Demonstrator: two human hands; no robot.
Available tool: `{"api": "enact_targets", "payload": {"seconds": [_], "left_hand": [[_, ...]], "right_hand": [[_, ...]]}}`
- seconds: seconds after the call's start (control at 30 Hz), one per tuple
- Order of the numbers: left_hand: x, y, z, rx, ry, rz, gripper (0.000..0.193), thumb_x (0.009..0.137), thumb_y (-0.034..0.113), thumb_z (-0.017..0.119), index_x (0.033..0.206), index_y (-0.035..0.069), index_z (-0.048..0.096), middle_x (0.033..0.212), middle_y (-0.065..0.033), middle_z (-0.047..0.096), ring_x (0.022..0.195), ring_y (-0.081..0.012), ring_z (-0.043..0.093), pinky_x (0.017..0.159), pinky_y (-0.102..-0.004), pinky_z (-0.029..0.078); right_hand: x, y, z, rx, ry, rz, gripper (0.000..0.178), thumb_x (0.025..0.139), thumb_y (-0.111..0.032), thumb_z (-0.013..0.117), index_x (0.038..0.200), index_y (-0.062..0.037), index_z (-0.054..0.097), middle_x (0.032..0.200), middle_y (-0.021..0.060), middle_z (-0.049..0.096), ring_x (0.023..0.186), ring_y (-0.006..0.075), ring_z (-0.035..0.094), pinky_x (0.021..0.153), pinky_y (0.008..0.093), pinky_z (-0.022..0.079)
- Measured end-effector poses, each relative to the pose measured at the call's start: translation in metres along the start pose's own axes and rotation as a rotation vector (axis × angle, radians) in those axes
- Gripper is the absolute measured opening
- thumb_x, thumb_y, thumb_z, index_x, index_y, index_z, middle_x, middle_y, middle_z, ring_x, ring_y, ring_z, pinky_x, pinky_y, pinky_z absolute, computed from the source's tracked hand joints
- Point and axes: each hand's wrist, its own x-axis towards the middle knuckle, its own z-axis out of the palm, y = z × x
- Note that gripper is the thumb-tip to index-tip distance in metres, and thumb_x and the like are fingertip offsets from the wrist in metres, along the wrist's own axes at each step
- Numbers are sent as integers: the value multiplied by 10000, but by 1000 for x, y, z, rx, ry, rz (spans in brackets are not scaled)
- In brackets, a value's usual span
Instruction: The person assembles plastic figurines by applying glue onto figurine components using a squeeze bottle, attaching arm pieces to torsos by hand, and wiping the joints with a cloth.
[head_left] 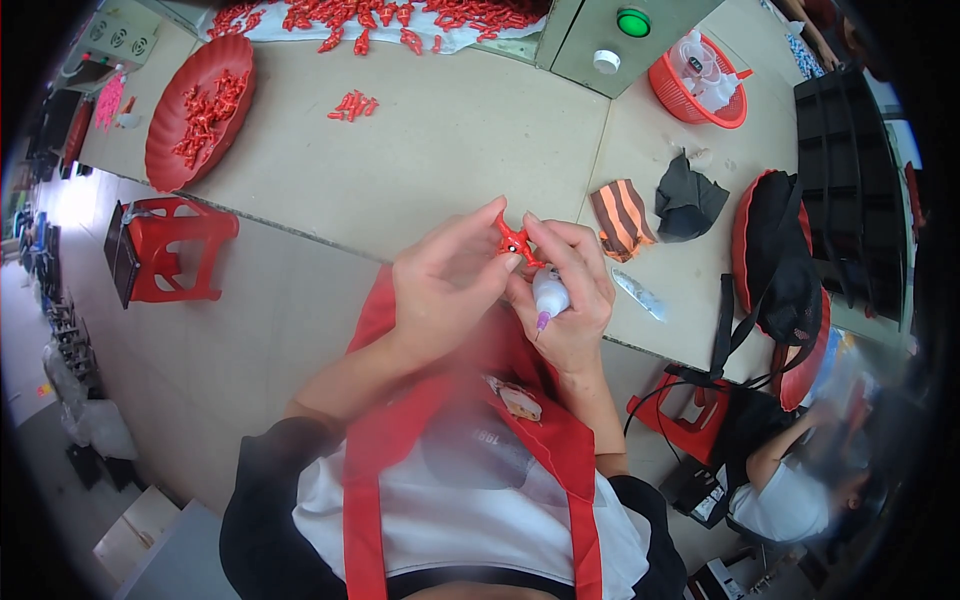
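Close in front of my chest, at the table's near edge, my left hand (447, 280) pinches a small shiny red figurine (512, 242) between thumb and fingers. One round black-and-white eye shows on it. My right hand (578, 315) is wrapped round a small whitish squeeze bottle (551, 292) with a purple needle tip pointing down toward me. The thumb and forefinger of that same hand also touch the figurine from the right. Both hands cover part of the figurine.
Ahead lies a little heap of red pieces (353, 106). More cover a white sheet (455, 38) at the back; others fill a red basin (163, 130). Rightward are a red basket (738, 118), striped cloth (622, 218), black cloth (690, 200) and a seated person (785, 495).
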Motion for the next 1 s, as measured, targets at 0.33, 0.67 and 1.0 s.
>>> {"api": "enact_targets", "payload": {"seconds": [0.33,0.67,1.0], "left_hand": [[1,-2,0,-21,24,-20,403,740,-69,613,1132,-9,548,905,-78,607,807,-117,600,713,-236,500],[14,-9,-14,329,39,474,459,702,-156,583,1147,-64,512,891,-122,576,806,-174,600,657,-260,559],[14,-8,-7,307,72,398,416,692,-100,602,1096,-5,566,841,-88,603,739,-141,616,638,-251,549]], "right_hand": [[0,2,3,-2,17,-15,511,549,61,705,1039,-48,608,925,95,562,644,162,601,522,258,486],[10,50,-39,-374,140,131,257,661,-24,685,912,-33,629,894,88,580,622,192,584,608,306,474],[20,55,-47,-692,23,397,122,706,-80,652,821,-36,643,839,67,601,665,225,602,610,330,467]]}}
